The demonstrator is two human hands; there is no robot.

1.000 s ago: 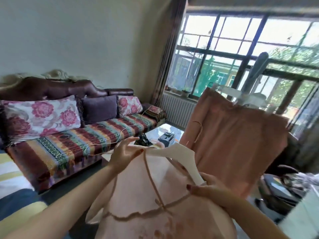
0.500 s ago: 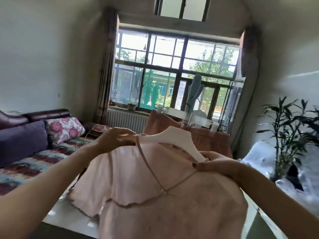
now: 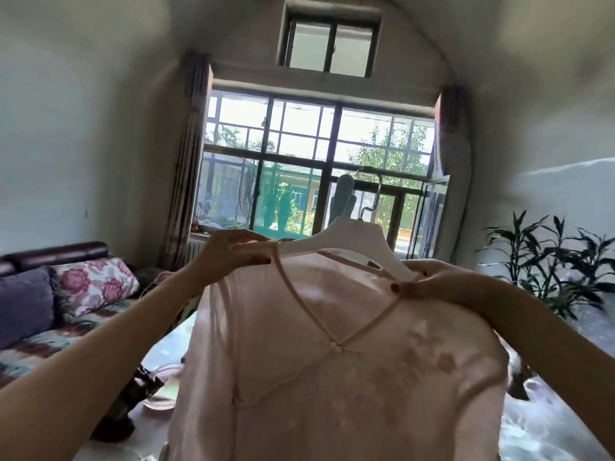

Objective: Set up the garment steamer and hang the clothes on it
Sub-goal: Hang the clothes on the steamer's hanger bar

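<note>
Pale pink top (image 3: 332, 354) hangs on a white hanger (image 3: 349, 239) at frame centre, its long axis running left to lower right, hook pointing up toward the steamer head (image 3: 344, 197). Left hand (image 3: 229, 256) pinches one end; right hand (image 3: 432, 284) grips the other.

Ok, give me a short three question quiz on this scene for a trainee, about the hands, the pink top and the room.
1. True or false: the pale pink V-neck top sits on a white plastic hanger.
2. Which hand pinches the top's shoulder right at the hanger's end?
A. left hand
B. right hand
C. both
3. Fill the gap: the green leafy potted plant stands on the person's ____ side.

Key: 1 true; 2 C; 3 right.
</note>
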